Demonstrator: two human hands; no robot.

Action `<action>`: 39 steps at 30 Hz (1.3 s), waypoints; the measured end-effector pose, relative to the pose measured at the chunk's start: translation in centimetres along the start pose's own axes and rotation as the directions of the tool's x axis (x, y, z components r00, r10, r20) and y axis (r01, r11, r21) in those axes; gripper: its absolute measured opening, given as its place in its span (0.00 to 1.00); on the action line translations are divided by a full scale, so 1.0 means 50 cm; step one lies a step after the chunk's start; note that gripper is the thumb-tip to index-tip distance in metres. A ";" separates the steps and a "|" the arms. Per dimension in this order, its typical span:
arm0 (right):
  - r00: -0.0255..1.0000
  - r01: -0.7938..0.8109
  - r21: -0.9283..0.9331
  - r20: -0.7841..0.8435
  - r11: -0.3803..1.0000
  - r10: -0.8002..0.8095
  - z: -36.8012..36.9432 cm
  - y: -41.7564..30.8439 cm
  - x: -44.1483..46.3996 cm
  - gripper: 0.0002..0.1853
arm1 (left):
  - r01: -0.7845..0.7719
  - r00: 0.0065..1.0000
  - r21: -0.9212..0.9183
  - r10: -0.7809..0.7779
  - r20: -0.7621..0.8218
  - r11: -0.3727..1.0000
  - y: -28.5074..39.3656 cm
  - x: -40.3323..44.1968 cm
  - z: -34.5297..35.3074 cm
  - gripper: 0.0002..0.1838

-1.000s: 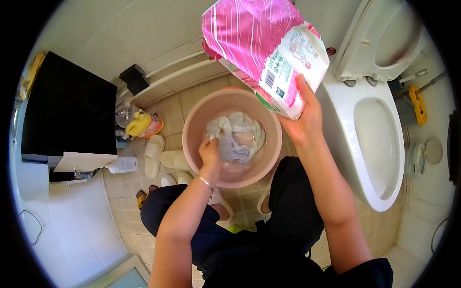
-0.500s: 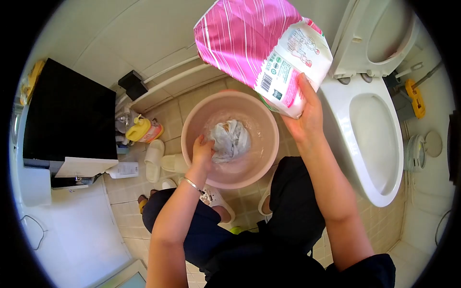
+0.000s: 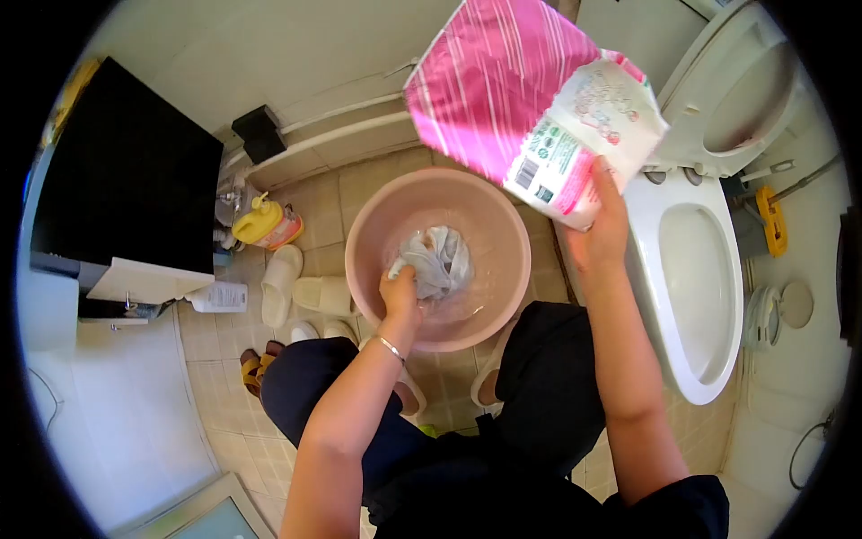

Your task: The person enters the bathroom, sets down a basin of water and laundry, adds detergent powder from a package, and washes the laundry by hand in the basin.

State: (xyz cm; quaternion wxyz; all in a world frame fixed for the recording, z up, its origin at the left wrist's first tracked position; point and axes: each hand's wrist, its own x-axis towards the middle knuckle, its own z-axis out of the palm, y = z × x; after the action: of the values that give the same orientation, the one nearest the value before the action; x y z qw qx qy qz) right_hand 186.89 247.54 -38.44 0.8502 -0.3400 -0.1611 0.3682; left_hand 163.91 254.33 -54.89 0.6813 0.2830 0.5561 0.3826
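Wet cloth (image 3: 440, 265) was gripped while pink bag (image 3: 503, 90) was held up

The wet cloth was bunched inside the pink basin (image 3: 366, 238), at the centre of the frame, where shallow water could be seen. Its left edge was pinched between the thumb and fingers of the left hand (image 3: 401, 292). The pink bag was held by its lower right corner in the right hand (image 3: 600, 225), its thumb laid over the printed side, at the upper centre of the frame. A toilet (image 3: 700, 269) was seen at the right, and a yellow bottle (image 3: 262, 223) was placed on the floor (image 3: 319, 198) at the left.
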 end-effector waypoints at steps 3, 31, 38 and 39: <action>0.998 0.058 -0.121 -0.011 0.991 -0.060 0.004 -0.015 0.001 0.25 | 0.253 0.964 -0.090 -0.259 -0.062 0.963 0.005 -0.010 -0.008 0.15; 0.999 0.053 0.005 0.003 0.999 -0.053 0.001 -0.013 0.002 0.24 | -0.611 0.765 0.788 0.315 0.562 0.077 -0.021 -0.003 0.043 0.20; 1.000 0.023 0.014 0.003 1.000 -0.023 -0.005 -0.016 0.003 0.24 | -0.769 0.614 0.612 0.055 0.787 -0.185 -0.079 0.020 0.033 0.22; 1.000 0.006 0.020 -0.013 1.000 -0.006 -0.007 -0.014 0.006 0.24 | -0.749 0.647 0.656 0.111 0.755 -0.095 -0.085 0.023 0.032 0.21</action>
State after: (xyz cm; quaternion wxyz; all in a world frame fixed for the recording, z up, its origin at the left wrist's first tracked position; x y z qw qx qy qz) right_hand 187.63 247.24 -38.18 0.8557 -0.3334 -0.1532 0.3649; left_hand 166.43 253.01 -58.61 0.2457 0.9080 0.3370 0.0400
